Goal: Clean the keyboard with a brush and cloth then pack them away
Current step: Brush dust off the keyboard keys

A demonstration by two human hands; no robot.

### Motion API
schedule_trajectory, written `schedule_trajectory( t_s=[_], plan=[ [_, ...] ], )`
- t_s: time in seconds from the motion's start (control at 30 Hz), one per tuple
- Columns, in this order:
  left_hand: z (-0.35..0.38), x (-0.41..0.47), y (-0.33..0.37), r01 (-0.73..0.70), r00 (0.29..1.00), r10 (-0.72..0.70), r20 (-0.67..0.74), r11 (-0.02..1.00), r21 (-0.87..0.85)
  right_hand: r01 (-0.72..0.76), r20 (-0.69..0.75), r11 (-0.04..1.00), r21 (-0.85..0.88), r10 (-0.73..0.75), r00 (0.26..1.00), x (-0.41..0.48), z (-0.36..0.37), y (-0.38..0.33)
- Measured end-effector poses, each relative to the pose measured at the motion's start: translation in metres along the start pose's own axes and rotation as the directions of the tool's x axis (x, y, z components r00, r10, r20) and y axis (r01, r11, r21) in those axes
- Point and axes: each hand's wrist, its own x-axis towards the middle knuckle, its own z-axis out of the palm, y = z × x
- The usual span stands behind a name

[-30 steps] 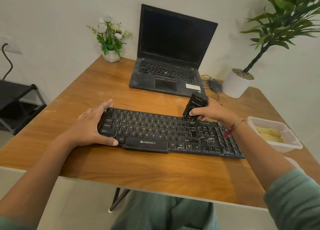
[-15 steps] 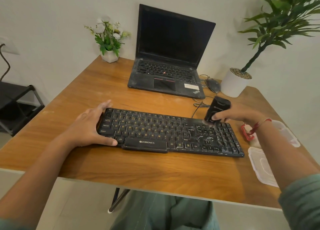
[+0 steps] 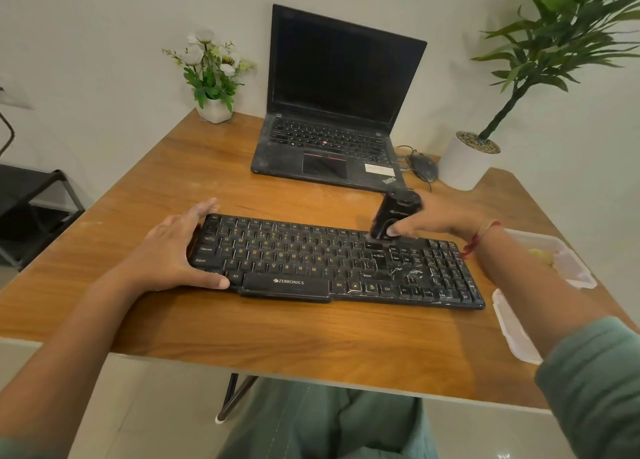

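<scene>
Keyboard: we've got a black Zebronics keyboard [image 3: 332, 264] lying flat near the front of the wooden worktop [image 3: 242, 323], long side toward us. There are white scuffs and specks on the right half of the keys.

Left hand: the left hand [image 3: 173, 251] sits over the keyboard's left end, with fairly straight fingers at the back corner and the thumb along the front edge by the Alt key. The grip is spread wide, and to us it looks like pressing, not wrapping.

Right hand: the right hand [image 3: 440, 221] has its grip clamped round the brush's black body, with the thumb tip showing low on the front.

Brush: a chunky black brush [image 3: 393, 216] stands nearly upright, its top leaning a bit right. Its lower end is down on the back rows of keys, just right of the middle. The bristles are too blurry for us to make out.

Wrist: there's a red thread [image 3: 481, 237] round the right wrist.

Laptop: an open black ThinkPad laptop [image 3: 332, 112] sits at the back with a dark screen, well apart from the keyboard.

Mouse: a dark wired mouse [image 3: 424, 166] sits between the laptop and the big white pot.

Plants: a small flower pot [image 3: 214, 110] is at the back left, and a potted plant [image 3: 467, 164] at the back right.

Tub: a clear plastic tub [image 3: 568, 261] sits at the right edge, near the keyboard's right end. Something yellowish is inside, but we can't say what.

Lid: its lid [image 3: 512, 327] lies flat nearer to us, partly behind the right forearm.

Floor: a black rack [image 3: 31, 209] stands off to the left.
</scene>
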Motion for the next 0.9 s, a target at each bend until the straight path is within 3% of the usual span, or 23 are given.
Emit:
schedule_trajectory(
  t_s=[0.1, 0.2, 0.37, 0.47, 0.63, 0.83, 0.9],
  plan=[
    [0.000, 0.000, 0.001, 0.000, 1.000, 0.000, -0.005, 1.000, 0.003, -0.062, -0.039, 0.998, 0.003, 0.062, 0.997, -0.031, -0.020, 0.001],
    [0.000, -0.001, 0.003, -0.003, 1.000, 0.003, -0.005, 1.000, 0.009, 0.015, -0.177, 0.993, -0.118, -0.036, 0.983, -0.046, -0.021, -0.007],
    [0.000, 0.000, 0.001, 0.006, 1.000, -0.006, 0.002, 1.000, 0.003, -0.021, -0.011, 0.998, -0.053, 0.021, 1.000, -0.006, -0.005, -0.003],
    [0.000, 0.000, 0.001, 0.007, 1.000, -0.007, 0.006, 1.000, 0.003, 0.022, -0.002, 0.999, 0.036, -0.022, 1.000, 0.024, 0.014, -0.011],
    [-0.001, -0.001, 0.002, 0.008, 1.000, -0.009, -0.005, 1.000, -0.018, 0.004, 0.019, 0.999, 0.042, -0.005, 1.000, 0.011, -0.006, 0.003],
    [0.000, 0.000, 0.001, -0.003, 1.000, 0.003, -0.007, 1.000, -0.008, -0.089, -0.199, 0.981, 0.170, 0.123, 0.972, -0.022, -0.030, 0.050],
    [0.000, 0.000, 0.001, -0.003, 1.000, 0.003, -0.001, 1.000, -0.008, -0.079, -0.189, 0.984, 0.162, 0.109, 0.976, -0.015, -0.022, 0.040]
  ],
)
